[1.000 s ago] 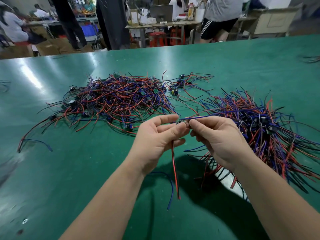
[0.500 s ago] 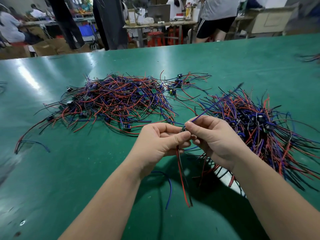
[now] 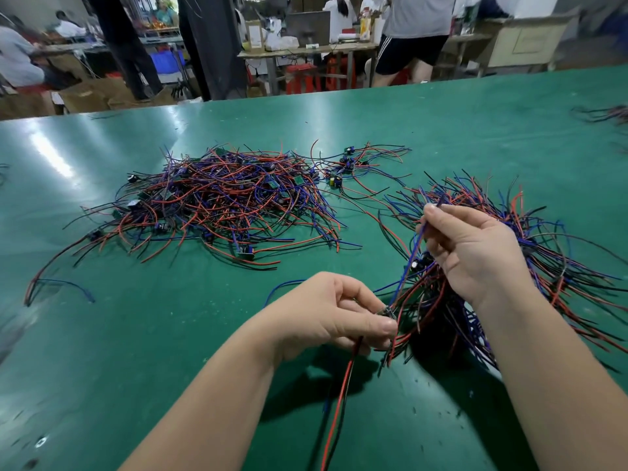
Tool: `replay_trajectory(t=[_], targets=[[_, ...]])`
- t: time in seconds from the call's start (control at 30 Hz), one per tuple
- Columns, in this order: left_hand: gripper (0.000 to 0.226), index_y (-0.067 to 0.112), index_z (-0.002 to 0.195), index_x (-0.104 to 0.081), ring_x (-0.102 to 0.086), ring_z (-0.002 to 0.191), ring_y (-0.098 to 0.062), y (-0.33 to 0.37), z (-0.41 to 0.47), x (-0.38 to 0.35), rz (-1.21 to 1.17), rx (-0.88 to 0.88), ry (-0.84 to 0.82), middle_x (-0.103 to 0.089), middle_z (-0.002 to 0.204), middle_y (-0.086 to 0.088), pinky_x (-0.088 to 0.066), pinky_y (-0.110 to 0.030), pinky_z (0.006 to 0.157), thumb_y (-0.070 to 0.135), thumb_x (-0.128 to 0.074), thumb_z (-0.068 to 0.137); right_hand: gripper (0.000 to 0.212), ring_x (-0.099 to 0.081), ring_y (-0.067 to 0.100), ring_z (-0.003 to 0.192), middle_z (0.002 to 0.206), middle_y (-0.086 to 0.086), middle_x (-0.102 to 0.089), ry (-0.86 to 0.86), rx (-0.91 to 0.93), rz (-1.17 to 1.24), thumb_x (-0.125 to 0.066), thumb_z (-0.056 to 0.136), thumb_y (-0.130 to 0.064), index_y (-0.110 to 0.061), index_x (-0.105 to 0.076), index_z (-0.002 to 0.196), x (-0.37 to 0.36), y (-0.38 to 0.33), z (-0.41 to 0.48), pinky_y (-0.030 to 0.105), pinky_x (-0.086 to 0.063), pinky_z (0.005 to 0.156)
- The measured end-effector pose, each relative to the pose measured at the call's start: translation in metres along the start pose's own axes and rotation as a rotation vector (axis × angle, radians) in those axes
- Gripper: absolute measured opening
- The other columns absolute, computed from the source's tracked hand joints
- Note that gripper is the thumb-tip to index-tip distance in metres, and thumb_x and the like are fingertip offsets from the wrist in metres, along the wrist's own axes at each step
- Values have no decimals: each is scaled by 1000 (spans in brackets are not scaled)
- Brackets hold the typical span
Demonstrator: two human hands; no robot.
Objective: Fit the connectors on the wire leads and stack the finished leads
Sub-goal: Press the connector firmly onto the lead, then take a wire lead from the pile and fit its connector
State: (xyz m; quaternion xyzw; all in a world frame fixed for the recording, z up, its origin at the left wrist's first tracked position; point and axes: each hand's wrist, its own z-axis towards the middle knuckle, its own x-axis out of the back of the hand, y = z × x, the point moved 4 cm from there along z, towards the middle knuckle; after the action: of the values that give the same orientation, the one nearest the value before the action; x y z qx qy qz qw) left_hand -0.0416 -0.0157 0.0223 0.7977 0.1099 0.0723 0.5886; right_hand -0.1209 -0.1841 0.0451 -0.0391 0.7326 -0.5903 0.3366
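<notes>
My left hand [image 3: 334,316] pinches a small connector part [image 3: 388,311] between thumb and forefinger; a red and black wire pair [image 3: 339,396] hangs down from that hand toward the near edge. From the part a blue wire [image 3: 407,260] runs up to my right hand [image 3: 475,253], which pinches the wire near its far end above the right-hand heap. A big tangle of red, blue and black leads [image 3: 224,202] lies at centre left. A second heap of leads [image 3: 530,266] spreads under my right hand.
The green table [image 3: 136,351] carries a few loose small parts with wires [image 3: 343,168] behind the heaps and a stray blue and red lead [image 3: 57,287] at the left. More wires [image 3: 608,113] lie at the far right. People and benches stand beyond the table's far edge.
My hands have drawn apart: the right hand slid up and right along the blue wire, pulling it taut, while the left hand dropped lower with the part and the red and black pair.
</notes>
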Motion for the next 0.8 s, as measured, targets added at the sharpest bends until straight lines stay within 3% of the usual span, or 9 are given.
replay_trajectory(t=[0.17, 0.33, 0.47, 0.6, 0.7, 0.8], targets=[[27, 26, 106, -64, -71, 84, -14, 1, -4, 6, 67, 28, -72, -75, 95, -6, -55, -22, 69, 18, -74, 82, 23, -56, 7, 41, 47, -4, -58, 42, 14, -26, -72, 81, -14, -16, -55, 66, 3, -6, -1, 13, -36, 38], [14, 22, 94, -67, -69, 78, -7, -1, -3, 9, 184, 21, -10, -75, 88, 0, -50, -16, 61, 16, -73, 83, 27, -47, 8, 34, 40, -5, -47, 95, -59, 0, -66, 85, -11, -16, -49, 65, 8, -4, 0, 11, -28, 35], [11, 18, 90, -64, -69, 84, -12, 0, -2, 13, 157, 15, -4, -74, 99, -12, -51, -17, 62, 14, -72, 84, 24, -57, 6, 40, 45, -5, -55, 95, -149, 72, -61, 91, -23, -15, -54, 69, 8, -2, 0, 12, -34, 33], [16, 18, 86, -60, -72, 84, -18, 10, -2, 15, -146, -45, 9, -75, 94, -10, -56, -24, 62, 15, -72, 76, 36, -69, 10, 57, 60, 2, -69, -14, -201, 137, -39, 101, -35, -11, -60, 85, 5, -3, 2, 13, -47, 42], [21, 19, 86, -63, -73, 82, -15, 18, 1, 17, -448, -105, 56, -75, 92, -2, -57, -25, 60, 31, -65, 68, 9, -67, 12, 54, 63, 5, -69, -198, -149, -115, -56, 92, -14, -7, -61, 94, -10, 4, -7, 16, -49, 45], [31, 20, 89, -73, -70, 87, -8, 23, 2, 23, -545, -233, 148, -74, 100, 6, -55, -21, 58, 40, -65, 67, 24, -61, 11, 56, 68, 7, -66, -484, -32, -349, -74, 61, -10, -14, -69, 85, -28, 18, -23, 16, -46, 50]])
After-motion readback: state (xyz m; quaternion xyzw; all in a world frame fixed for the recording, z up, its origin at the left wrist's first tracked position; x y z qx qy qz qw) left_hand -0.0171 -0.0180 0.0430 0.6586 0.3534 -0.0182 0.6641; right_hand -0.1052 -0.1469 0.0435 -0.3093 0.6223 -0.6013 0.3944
